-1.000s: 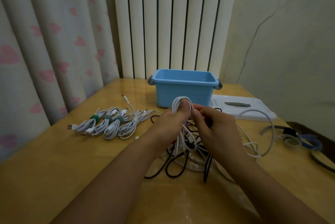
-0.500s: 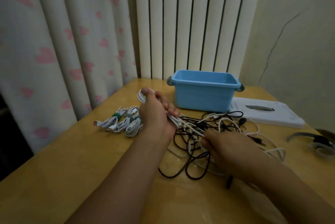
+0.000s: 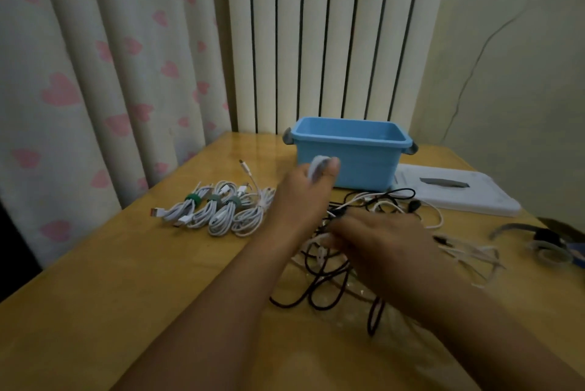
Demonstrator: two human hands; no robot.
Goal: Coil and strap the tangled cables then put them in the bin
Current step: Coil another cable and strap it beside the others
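Left hand [image 3: 304, 197] grips a small bunch of white cable loops [image 3: 317, 167], fingers curled round it, raised just in front of the bin [image 3: 348, 158], which stands at 12 o'clock on the table [image 3: 95, 311]. Right hand [image 3: 380, 238] lies over the tangle [image 3: 364, 232] at 3 o'clock from the left hand; it is blurred, and whether its fingers pinch a strand or only press on the heap cannot be told. Four coiled white cables [image 3: 221, 213] lie at 9 o'clock from the left hand, three with green straps showing, none yet in the bin. More straps [image 3: 538, 242] lie at the far 3 o'clock edge, beside a white lid [image 3: 459, 191]. Cables of this kind should be light and limp, with a little spring, so a coil will likely open unless it is pinched across all its turns at one spot. Snagged strands look likely to drag the whole heap along, so the free hand had best hold the tangle down near the knot.
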